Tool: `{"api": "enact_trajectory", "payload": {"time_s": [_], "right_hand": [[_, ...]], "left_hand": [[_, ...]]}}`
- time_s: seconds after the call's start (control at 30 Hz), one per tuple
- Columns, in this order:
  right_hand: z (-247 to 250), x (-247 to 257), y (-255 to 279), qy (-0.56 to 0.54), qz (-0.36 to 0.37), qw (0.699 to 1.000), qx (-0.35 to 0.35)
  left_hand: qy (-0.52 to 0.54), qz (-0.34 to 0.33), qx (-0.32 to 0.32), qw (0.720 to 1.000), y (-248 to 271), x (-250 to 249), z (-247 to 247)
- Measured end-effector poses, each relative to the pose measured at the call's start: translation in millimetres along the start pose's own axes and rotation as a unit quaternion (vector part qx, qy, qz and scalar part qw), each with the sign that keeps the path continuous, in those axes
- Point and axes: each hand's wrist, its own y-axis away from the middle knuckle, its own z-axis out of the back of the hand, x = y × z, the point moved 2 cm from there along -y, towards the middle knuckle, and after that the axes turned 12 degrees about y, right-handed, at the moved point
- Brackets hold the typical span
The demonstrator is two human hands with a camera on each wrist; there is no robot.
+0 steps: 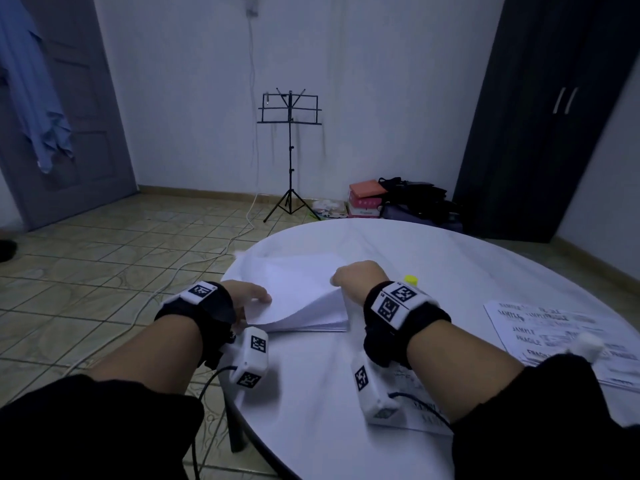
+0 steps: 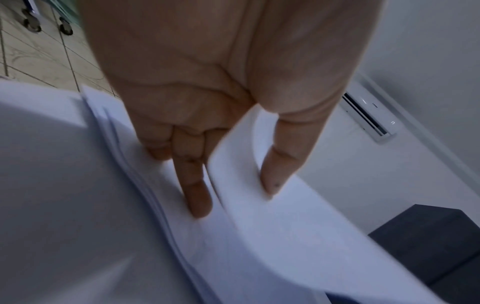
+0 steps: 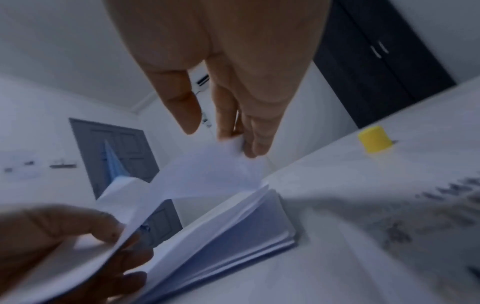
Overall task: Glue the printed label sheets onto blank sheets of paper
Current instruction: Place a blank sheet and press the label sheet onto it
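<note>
Both hands are on the blank stack [image 1: 304, 306]: my left hand [image 1: 251, 296] pinches the top sheet [image 2: 285, 226] thumb over fingers [image 2: 198, 197], my right hand [image 1: 360, 277] nips its far corner. Printed label sheets [image 1: 557, 337] wait right of the stack, by the yellow glue cap [image 1: 411, 279]. Nothing glued yet, I reckon.

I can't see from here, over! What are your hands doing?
Left hand and right hand pinch the top blank sheet, lifting it off the paper stack. Printed label sheets wait right. Nothing blocking.
</note>
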Motion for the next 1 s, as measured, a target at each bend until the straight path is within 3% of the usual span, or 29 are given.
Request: {"api": "enact_trajectory", "payload": {"time_s": [0.1, 0.23, 0.37, 0.43, 0.53, 0.7, 0.83, 1.0], "right_hand": [[2.0, -5.1, 7.7, -0.084, 0.035, 0.995, -0.050], [5.8, -22.9, 8.6, -0.208, 0.002, 0.972, -0.111], [8.4, -40.2, 15.4, -0.215, -0.038, 0.968, -0.124], [11.4, -51.5, 21.9, -0.196, -0.064, 0.971, -0.122], [18.3, -70.3, 38.9, -0.234, -0.074, 0.966, -0.084], [40.2, -112.6, 81.4, -0.253, -0.072, 0.964, -0.042], [56.6, -152.8, 105.8, -0.261, -0.091, 0.960, -0.053], [71.9, -191.0, 123.1, -0.261, -0.117, 0.957, -0.040]], "left_hand": [[0.011, -0.003, -0.009, 1.000, -10.8, 4.6, -1.7], [-0.024, -0.026, -0.021, 0.999, 34.7, -7.8, -15.5], [-0.059, -0.005, -0.016, 0.998, 51.8, -8.3, -27.7], [-0.056, -0.016, -0.014, 0.998, 57.7, -9.5, -33.1], [-0.085, -0.083, -0.014, 0.993, 67.8, -14.1, -41.0], [-0.081, -0.152, 0.088, 0.981, 95.6, -10.6, -69.8], [-0.121, -0.246, 0.045, 0.961, 116.1, -2.8, -95.1], [-0.216, -0.254, 0.109, 0.937, 134.7, 13.6, -125.0]]}}
